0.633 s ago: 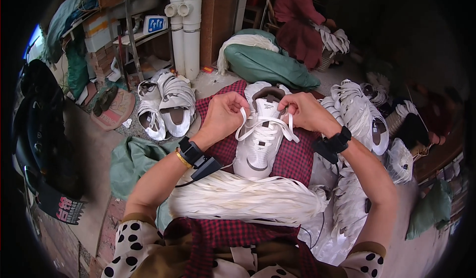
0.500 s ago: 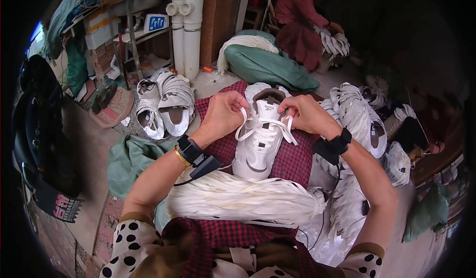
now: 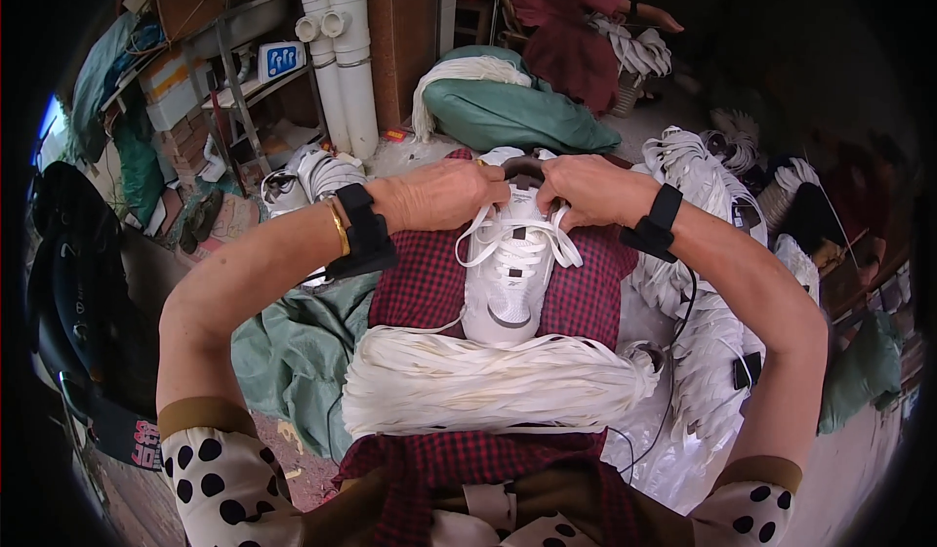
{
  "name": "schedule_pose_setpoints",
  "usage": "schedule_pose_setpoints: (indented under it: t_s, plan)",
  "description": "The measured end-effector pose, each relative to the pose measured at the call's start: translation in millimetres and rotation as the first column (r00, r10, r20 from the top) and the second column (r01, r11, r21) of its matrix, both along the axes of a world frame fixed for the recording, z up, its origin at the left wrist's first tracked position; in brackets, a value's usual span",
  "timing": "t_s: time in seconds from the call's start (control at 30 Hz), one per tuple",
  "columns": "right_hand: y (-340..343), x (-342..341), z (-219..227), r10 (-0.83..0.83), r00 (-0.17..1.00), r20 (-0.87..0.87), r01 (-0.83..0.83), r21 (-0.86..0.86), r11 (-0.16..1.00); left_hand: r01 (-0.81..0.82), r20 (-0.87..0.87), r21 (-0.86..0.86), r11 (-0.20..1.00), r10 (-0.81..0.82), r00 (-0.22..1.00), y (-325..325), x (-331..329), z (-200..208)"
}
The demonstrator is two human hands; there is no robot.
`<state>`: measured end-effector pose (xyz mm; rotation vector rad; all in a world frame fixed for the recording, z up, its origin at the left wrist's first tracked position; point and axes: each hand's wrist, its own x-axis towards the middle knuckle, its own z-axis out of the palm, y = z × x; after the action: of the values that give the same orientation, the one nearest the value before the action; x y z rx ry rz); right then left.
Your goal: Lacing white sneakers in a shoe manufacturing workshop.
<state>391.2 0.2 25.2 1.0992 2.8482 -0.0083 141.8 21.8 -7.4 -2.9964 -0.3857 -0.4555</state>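
Note:
A white sneaker (image 3: pixel 504 288) with a brown lining rests toe toward me on red-and-black checked cloth. Its white shoelace (image 3: pixel 522 238) crosses the tongue and loops out at both sides. At the left of the shoe's opening, my left hand (image 3: pixel 444 194) is closed, and the lace runs up to its fingertips. My right hand (image 3: pixel 593 192) bends over the opening's right side, its fingers pinched together where the other lace loop ends. Both sets of fingertips are partly hidden against the shoe. A thick bundle of white laces (image 3: pixel 488 381) lies just in front of the toe.
Piles of white shoe uppers (image 3: pixel 708 352) stand at the right, with more uppers (image 3: pixel 327 176) behind my left forearm. Green sacks (image 3: pixel 517 113) lie beyond the shoe. A person in red (image 3: pixel 571 20) sits at the back. A dark scooter-like shape (image 3: pixel 78 283) is far left.
Both hands have moved up toward the shoe's opening, drawing the lace loops closer to the tongue. My elbows have spread outward. The person at the back has stretched out a hand.

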Motion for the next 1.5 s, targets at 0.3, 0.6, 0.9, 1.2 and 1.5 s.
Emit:
schedule_pose_setpoints:
  t_s: [0.3,0.6,0.9,1.2,1.5]
  plan:
    - [14,10,17,-0.423,0.906,-0.019,0.296,-0.687,0.664,-0.504,-0.646,-0.259,0.824,0.240,0.724,-3,42,60]
    - [2,-20,-11,-0.628,0.735,-0.256,0.508,-0.407,0.760,-0.534,-0.469,-0.367,0.762,0.345,0.813,12,47,37]
    - [28,0,-38,-0.495,0.409,-0.766,0.321,-0.387,0.864,0.046,0.251,-0.896,0.442,0.417,0.874,24,27,48]
    - [2,-1,-57,-0.176,0.754,-0.633,0.171,-0.069,0.983,-0.277,0.002,-0.901,0.334,0.642,0.767,-48,-4,-11]
    - [-8,-16,-46,-0.312,0.682,-0.661,0.257,-0.183,0.949,0.018,0.197,-0.969,0.247,0.722,0.663,-47,-7,-10]
